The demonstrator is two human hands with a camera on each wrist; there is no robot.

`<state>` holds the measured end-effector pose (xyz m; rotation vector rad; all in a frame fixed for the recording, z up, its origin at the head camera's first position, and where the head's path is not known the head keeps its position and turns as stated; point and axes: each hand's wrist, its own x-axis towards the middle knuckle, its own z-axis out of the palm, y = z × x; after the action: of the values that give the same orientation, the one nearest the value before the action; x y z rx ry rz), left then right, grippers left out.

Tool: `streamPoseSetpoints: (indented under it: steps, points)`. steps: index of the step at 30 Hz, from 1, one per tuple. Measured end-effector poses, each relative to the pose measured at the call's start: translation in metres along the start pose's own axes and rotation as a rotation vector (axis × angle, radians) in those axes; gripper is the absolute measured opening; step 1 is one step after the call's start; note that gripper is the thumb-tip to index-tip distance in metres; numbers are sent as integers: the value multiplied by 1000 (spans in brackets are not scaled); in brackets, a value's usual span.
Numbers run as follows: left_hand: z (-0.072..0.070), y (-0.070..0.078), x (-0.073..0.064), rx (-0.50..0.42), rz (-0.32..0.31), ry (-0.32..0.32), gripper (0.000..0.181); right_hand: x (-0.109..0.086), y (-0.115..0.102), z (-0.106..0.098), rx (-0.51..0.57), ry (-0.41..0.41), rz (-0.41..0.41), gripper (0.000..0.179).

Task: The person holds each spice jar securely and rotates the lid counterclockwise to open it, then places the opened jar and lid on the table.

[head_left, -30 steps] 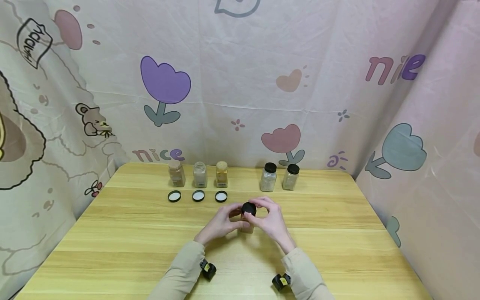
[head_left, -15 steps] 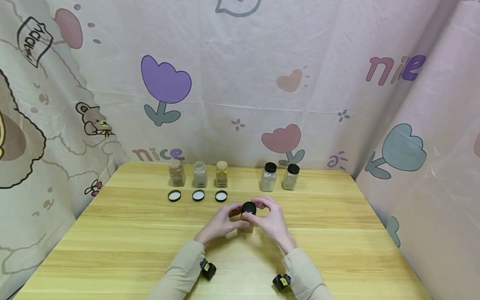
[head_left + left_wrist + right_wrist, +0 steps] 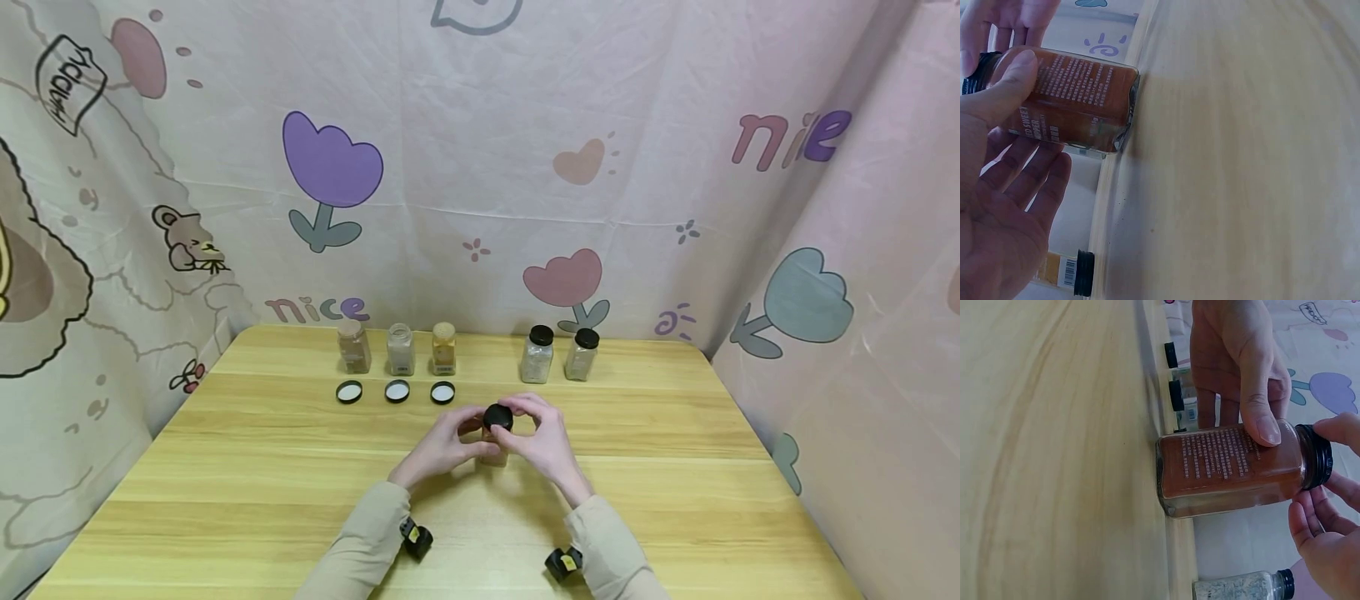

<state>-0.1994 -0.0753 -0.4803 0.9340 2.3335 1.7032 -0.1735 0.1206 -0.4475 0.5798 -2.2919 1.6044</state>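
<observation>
A square glass spice jar (image 3: 1085,90) of red-brown powder stands upright on the table, its label partly reading "SWEET". My left hand (image 3: 444,446) grips the jar's body, the thumb on the near face and the fingers around the far side. At the top, my right hand (image 3: 546,437) holds the black lid (image 3: 1317,456) between thumb and fingers. The lid sits on the jar's neck. In the right wrist view, the left thumb presses the printed side of the jar, just below the neck.
Behind on the left stand three uncapped jars: brown (image 3: 354,350), whitish (image 3: 401,352) and yellow (image 3: 444,350). Before them lie three black lids (image 3: 397,391). Two capped jars (image 3: 537,358) stand behind on the right. A printed curtain (image 3: 480,167) hangs past the table's (image 3: 675,467) back edge.
The right thumb shifts slightly at the lid. The jar and the left hand stay in place.
</observation>
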Motion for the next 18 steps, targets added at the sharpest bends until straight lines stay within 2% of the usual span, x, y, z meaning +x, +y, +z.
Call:
streamPoseSetpoints:
  steps: [5,11,18]
  points:
    - [0,0,0,2,-2,4,45,-1,0,1,-42,20,34,42]
    - [0,-1,-1,7,10,0,43,-1,-1,3,-61,55,46,41]
    - [1,-2,0,-4,15,3,45,0,-2,1,-30,26,24,38]
